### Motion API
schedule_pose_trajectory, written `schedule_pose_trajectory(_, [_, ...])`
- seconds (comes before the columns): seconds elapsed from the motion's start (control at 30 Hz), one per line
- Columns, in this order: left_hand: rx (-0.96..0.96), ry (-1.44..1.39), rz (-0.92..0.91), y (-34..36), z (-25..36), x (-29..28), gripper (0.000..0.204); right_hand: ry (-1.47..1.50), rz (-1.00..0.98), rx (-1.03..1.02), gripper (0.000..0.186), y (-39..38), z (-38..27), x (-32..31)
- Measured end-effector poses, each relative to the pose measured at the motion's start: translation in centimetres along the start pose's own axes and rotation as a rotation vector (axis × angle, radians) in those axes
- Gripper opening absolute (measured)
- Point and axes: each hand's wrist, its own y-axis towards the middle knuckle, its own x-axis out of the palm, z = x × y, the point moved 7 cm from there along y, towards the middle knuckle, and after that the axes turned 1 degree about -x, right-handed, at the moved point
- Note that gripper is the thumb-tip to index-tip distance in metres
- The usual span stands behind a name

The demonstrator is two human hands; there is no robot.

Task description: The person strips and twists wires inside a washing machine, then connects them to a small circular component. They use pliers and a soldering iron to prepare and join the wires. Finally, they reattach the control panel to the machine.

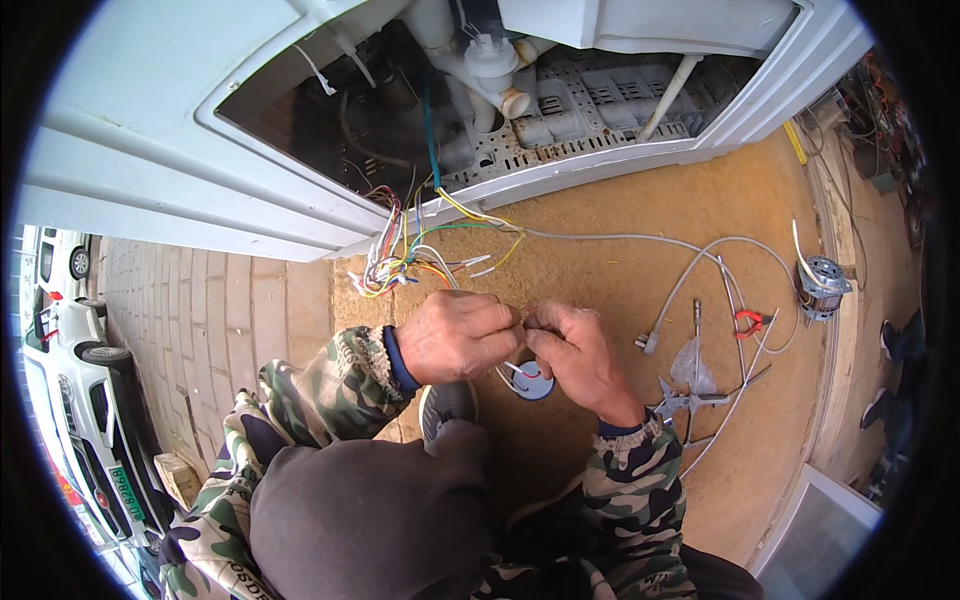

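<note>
My left hand (458, 338) and my right hand (580, 352) meet fingertip to fingertip in front of me. Both are closed in a pinch, and whatever is between the fingers is too small or hidden to name. Just below them a round, blue-and-white part (533, 380) sits on the floor, with red and white wires at its top. Beyond my left hand spreads a loose bundle of coloured wires (385, 265), some with white connectors. A blue-green cable (433, 140) runs from it up into the open white washing machine cabinet (590, 165).
On the right lie a grey cord with a plug (648, 343), red-handled pliers (752, 322), a metal puller (690, 400) and thin rods. A motor (823, 288) stands at the far right. Parked white cars (95, 400) show at the left, and a glazed panel (820, 540) lies lower right.
</note>
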Motion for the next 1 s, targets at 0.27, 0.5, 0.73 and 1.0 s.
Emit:
schedule_pose_trajectory(0.27, [-0.384,-0.421,0.063,-1.4,-2.2,0.9,0.019,0.297,-0.092,0.032,0.017,0.1,0.3,0.2])
schedule_pose_trajectory(0.5, [-0.446,-0.401,-0.035,-1.8,-4.3,1.0,0.032,0.212,0.100,-0.050,0.018,0.2,2.4,-2.0])
schedule_pose_trajectory(0.73, [-0.498,-0.173,-0.175,-3.4,-6.1,1.5,0.020,0.178,0.205,-0.058,0.019,0.2,5.3,-3.8])
schedule_pose_trajectory(1.0, [-0.474,-0.258,-0.105,-2.1,-4.5,1.0,0.015,-0.409,0.270,-0.165,0.019,0.2,1.8,-2.6])
